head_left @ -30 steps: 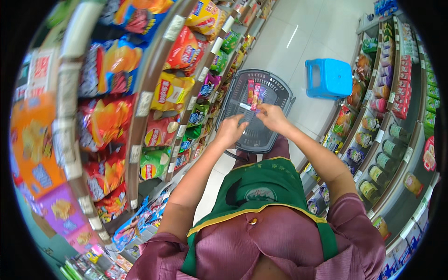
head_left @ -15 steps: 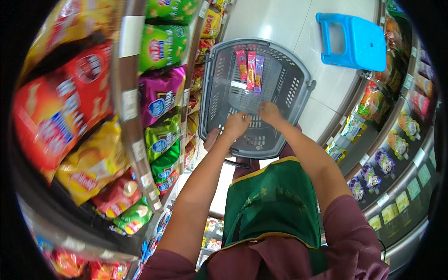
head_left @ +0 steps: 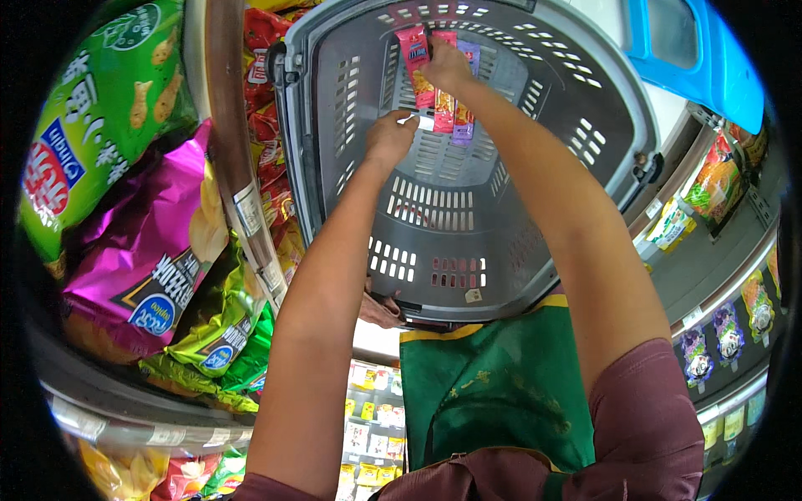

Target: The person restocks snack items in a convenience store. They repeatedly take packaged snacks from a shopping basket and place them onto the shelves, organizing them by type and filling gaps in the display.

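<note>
Three slim snack packets lie side by side at the far end of a grey plastic shopping basket (head_left: 518,242): a red packet (head_left: 413,71), a pink-red packet (head_left: 444,113) and a purple packet (head_left: 464,125). My right hand (head_left: 449,68) reaches in with its fingers closed on the upper right edge of the red packet; the fingertips are partly hidden. Lower and to the left, my left hand (head_left: 390,138) pinches the end of a small white slip (head_left: 424,123) lying by the lower end of the red packet.
Bagged snacks, among them a purple bag (head_left: 142,259) and a green bag (head_left: 100,125), fill the shelf close on the left. A blue plastic stool (head_left: 710,67) stands at the upper right. Hanging packs (head_left: 728,330) line the right shelf. A green apron (head_left: 501,384) covers my front.
I have leaned closer, so the basket looks larger. Both hands have moved forward from the basket's near part to the packets, the right onto the red packet and the left to the white slip.
</note>
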{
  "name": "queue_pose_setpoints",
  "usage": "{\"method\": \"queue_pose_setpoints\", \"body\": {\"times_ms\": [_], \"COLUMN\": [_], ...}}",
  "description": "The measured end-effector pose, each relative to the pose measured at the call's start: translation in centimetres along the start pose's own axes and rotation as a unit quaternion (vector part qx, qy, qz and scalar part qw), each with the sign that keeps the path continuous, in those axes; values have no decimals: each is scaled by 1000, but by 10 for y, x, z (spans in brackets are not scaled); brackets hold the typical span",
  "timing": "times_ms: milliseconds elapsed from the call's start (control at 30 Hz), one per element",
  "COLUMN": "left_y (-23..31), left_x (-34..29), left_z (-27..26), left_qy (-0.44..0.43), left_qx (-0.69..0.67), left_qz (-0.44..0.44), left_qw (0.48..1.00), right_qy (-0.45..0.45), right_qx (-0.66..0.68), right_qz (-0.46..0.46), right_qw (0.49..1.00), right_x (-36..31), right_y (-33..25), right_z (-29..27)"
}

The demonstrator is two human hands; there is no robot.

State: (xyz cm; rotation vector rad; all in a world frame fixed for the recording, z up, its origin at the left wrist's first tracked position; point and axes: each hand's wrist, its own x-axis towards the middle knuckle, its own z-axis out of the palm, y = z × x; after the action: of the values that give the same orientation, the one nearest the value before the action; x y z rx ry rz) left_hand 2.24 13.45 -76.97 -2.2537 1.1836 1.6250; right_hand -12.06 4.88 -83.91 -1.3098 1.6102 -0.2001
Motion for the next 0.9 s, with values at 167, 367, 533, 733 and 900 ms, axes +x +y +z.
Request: {"method": "queue_pose_setpoints", "body": {"times_ms": [167, 367, 533, 733, 900], "left_y": [-9, 14, 56, 107, 126], "left_x": [-5, -68, -140, -275, -418], "left_z": [12, -14, -38, -78, -120], "left_qy": [0, 30, 34, -39, 36], "left_qx": [1, 31, -4, -224, -136], "left_qz": [3, 49, 47, 97, 135], "left_qw": [1000, 998, 998, 969, 981], "right_qy": [-48, -175, -316, -366, -350], "right_qx": [12, 70, 215, 183, 84], "right_qz": [46, -14, -65, -112, -262], "right_qw": [998, 982, 922, 905, 896], "right_x": [11, -30, -90, -205, -323], "right_y": [-13, -38, -76, -186, -294], "right_z": [10, -38, -98, -205, -293]}}
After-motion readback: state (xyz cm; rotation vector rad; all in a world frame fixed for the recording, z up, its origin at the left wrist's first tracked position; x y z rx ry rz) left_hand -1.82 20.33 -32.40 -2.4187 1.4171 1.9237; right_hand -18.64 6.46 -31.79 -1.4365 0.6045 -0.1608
